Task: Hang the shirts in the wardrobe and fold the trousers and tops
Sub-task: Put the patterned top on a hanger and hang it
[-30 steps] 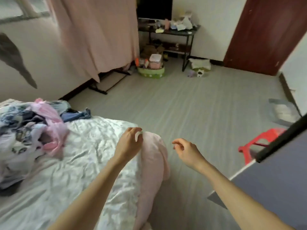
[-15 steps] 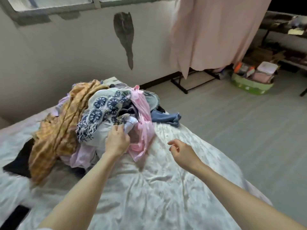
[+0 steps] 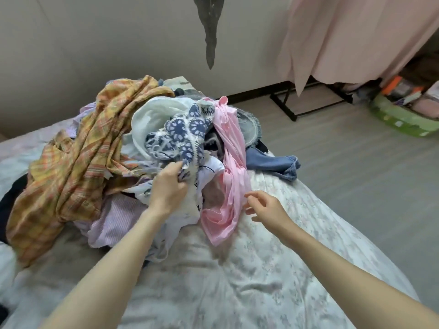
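A heap of clothes lies on the bed (image 3: 249, 281). In it are an orange plaid shirt (image 3: 78, 162) on the left, a blue-and-white flower-patterned garment (image 3: 183, 134) in the middle, a pink garment (image 3: 228, 176) draped down the right side, a lilac striped shirt (image 3: 114, 219) underneath and blue denim (image 3: 273, 162) at the far right. My left hand (image 3: 167, 188) is dug into the heap and grips the lower edge of the flower-patterned garment. My right hand (image 3: 266, 207) hovers just right of the pink garment, fingers loosely curled, holding nothing.
A pale wall runs behind the bed. A pink curtain (image 3: 351, 36) hangs at the upper right over a black floor stand (image 3: 292, 110). A green box (image 3: 403, 117) of items sits on the grey floor at the far right.
My view has swung left from the room onto the heap and closed in. My left hand left the pink pillow, reached the pile and took hold of the patterned garment. My right hand trailed alongside.
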### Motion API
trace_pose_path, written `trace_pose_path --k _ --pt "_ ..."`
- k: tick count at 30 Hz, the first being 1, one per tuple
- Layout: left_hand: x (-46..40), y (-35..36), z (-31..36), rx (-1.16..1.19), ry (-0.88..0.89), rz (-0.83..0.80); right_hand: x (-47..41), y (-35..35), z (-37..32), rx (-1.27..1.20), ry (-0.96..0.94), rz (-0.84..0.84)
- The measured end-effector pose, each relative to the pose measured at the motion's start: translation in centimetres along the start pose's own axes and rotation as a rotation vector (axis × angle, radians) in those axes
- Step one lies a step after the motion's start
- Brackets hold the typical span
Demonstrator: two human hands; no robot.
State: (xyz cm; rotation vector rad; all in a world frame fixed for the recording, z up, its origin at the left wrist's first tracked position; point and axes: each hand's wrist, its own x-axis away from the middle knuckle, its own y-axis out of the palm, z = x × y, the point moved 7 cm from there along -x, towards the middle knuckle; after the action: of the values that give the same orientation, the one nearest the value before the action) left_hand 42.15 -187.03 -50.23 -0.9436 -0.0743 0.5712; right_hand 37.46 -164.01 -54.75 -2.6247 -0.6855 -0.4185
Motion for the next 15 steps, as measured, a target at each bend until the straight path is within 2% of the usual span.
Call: trace_pose_path --k 3,5,9,11,13,15 --pt "6.9 2.8 7.7 0.152 0.448 -0.287 0.0 1.1 -0.7 -0.481 0.185 -0.215" --pt "11.5 4.1 10.3 0.169 0.617 -0.448 0.5 0.8 -1.2 -0.635 0.222 -0.247" --pt "16.2 4.3 11.6 0.23 0.567 -0.67 4.2 -3.0 1.5 -0.399 0.288 0.114" --pt "16.7 3.3 11.8 0.268 0.452 -0.711 6.6 -4.9 2.2 -0.35 0.269 0.138" --pt "15.8 0.9 12.2 0.364 0.305 -0.586 9.8 -6.9 1.5 -0.282 0.228 0.102" --pt "15.9 -0.5 13.7 0.391 0.253 -0.497 13.9 -9.0 0.0 -0.187 0.184 0.002"
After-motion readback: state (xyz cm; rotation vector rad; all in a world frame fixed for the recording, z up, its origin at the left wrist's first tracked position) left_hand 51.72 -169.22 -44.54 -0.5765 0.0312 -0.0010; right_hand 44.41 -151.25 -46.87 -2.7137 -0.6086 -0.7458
